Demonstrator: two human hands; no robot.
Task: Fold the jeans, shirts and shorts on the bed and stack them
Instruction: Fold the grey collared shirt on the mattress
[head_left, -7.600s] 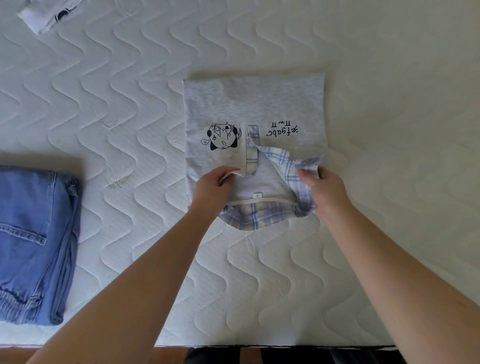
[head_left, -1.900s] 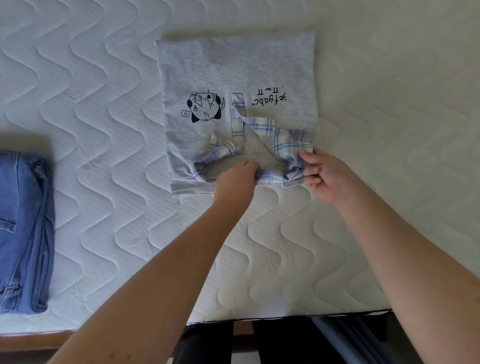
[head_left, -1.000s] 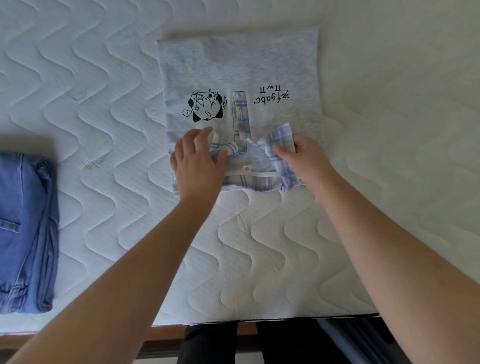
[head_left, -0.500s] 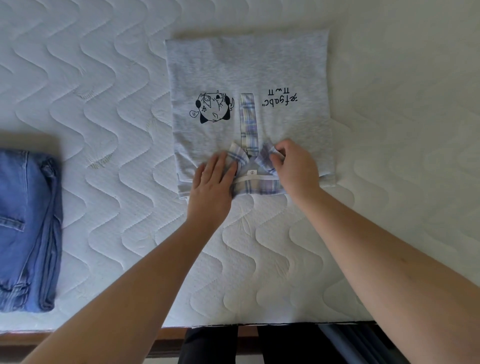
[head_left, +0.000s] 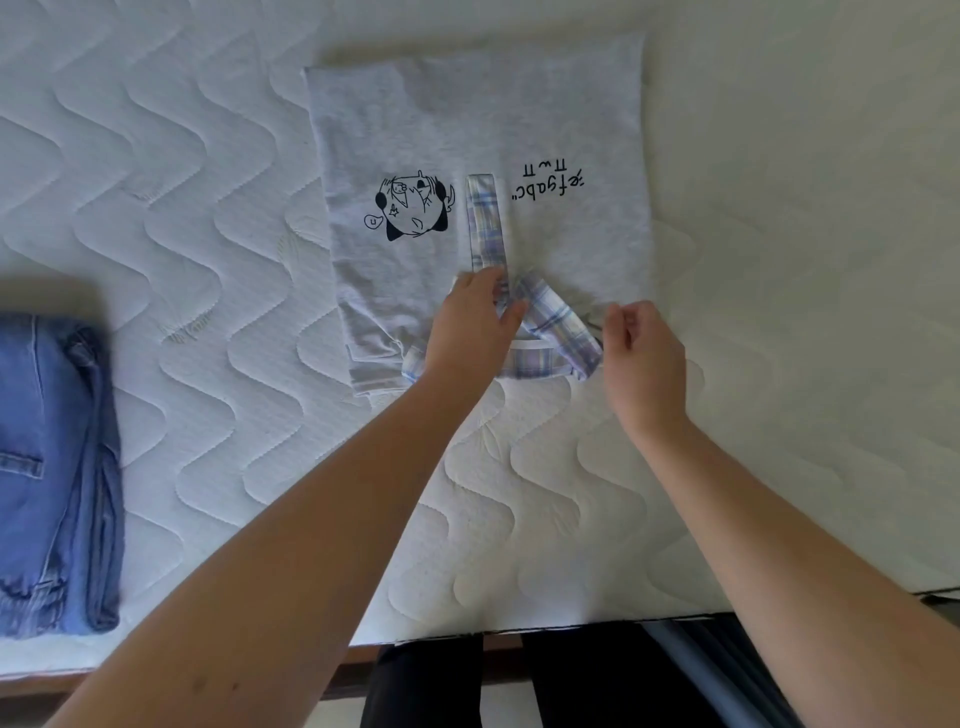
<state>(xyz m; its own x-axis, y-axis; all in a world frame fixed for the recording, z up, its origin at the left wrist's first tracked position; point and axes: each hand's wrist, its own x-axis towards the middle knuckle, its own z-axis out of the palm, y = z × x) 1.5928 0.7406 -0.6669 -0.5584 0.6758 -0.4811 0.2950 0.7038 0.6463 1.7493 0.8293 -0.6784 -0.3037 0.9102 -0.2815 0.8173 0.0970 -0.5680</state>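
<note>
— Where is the shirt?
— The light grey shirt with a black cartoon print and plaid collar (head_left: 483, 130) lies flat on the white quilted mattress of the bed (head_left: 208, 208), sides folded in, collar toward the near edge.

— And the hands?
— The left hand (head_left: 470, 332) rests on the collar, fingers (head_left: 511, 314) extended together over the plaid placket, covering the collar's left half. The right hand (head_left: 644, 353) is just beside the collar's right point; its fingers are loosely curled, and I cannot tell whether they pinch any fabric.

— Anything nearby?
— A folded pair of blue denim jeans (head_left: 52, 467) sits at the left, well apart from the shirt.
</note>
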